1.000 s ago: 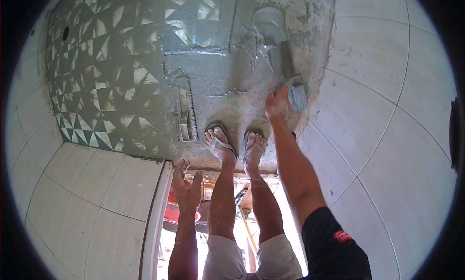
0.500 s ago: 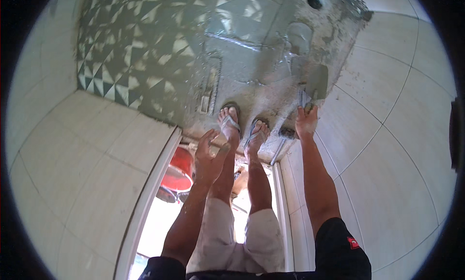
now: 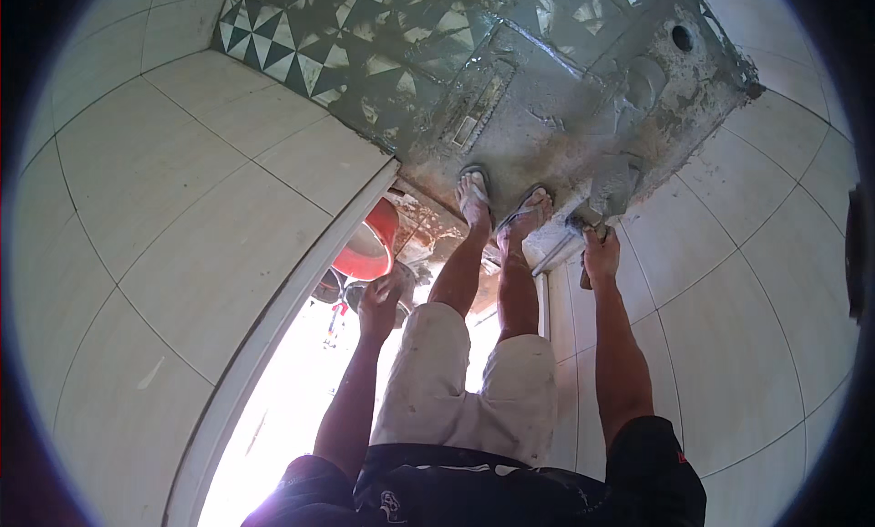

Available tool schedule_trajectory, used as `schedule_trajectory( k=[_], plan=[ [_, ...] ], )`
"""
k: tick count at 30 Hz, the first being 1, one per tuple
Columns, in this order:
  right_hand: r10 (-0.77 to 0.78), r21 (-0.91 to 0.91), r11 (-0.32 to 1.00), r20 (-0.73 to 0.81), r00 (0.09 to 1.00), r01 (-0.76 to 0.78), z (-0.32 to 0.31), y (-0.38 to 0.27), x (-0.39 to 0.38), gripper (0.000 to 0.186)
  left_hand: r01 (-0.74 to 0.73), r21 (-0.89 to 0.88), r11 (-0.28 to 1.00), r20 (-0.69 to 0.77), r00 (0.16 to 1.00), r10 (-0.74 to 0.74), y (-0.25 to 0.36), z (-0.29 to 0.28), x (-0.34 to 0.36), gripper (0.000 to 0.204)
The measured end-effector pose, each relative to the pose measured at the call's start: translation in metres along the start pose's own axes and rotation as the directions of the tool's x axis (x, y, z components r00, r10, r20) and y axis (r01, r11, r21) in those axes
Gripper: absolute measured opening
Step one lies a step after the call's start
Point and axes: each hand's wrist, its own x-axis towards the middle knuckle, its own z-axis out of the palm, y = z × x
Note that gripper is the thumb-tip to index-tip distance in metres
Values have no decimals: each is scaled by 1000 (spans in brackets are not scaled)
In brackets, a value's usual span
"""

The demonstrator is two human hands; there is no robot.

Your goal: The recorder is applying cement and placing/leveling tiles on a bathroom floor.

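My right hand (image 3: 602, 256) is closed around the handle of a trowel (image 3: 614, 186). Its blade, coated in wet grey mortar, is held low over the floor close to the right wall. My left hand (image 3: 379, 306) hangs by the doorway near a red bucket (image 3: 371, 243), fingers loosely apart with nothing visible in them. Wet grey mortar (image 3: 547, 122) is spread on the floor ahead of my feet. On it lies a long flat tool with a pale handle (image 3: 468, 129), smeared grey; its exact kind is unclear.
Geometric-patterned tiles (image 3: 346, 40), smeared grey, cover the far left floor. A round hole (image 3: 682, 38) opens at the far right. Pale tiled walls (image 3: 210, 163) flank me. My sandalled feet (image 3: 527, 210) stand at the doorway, whose white frame (image 3: 301, 286) runs along the left. A light pipe (image 3: 554, 254) lies beside my right foot.
The view has shifted, so the floor appears farther up and right. My right hand has drawn the trowel back toward me. My left hand has lowered toward the bucket side, its fingers less spread.
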Motion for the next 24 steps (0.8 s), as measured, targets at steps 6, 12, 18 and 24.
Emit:
schedule_trajectory(
  k=[6,12,18,24],
  plan=[
    [82,-65,995,70,994,-78,41,-34,-36,30,260,352,899,-32,963,-266,-112,-47,10,56],
    [125,55,990,74,989,-129,62,-23,-54,28,229,559,797,-19,964,-264,-214,-46,14,55],
    [-95,99,991,-5,995,95,90,-13,-57,23,69,490,869,133,979,-153,-291,-45,19,68],
    [-124,239,963,-23,992,126,60,-25,-17,16,467,127,875,52,878,-476,-303,63,37,87]
  ],
)
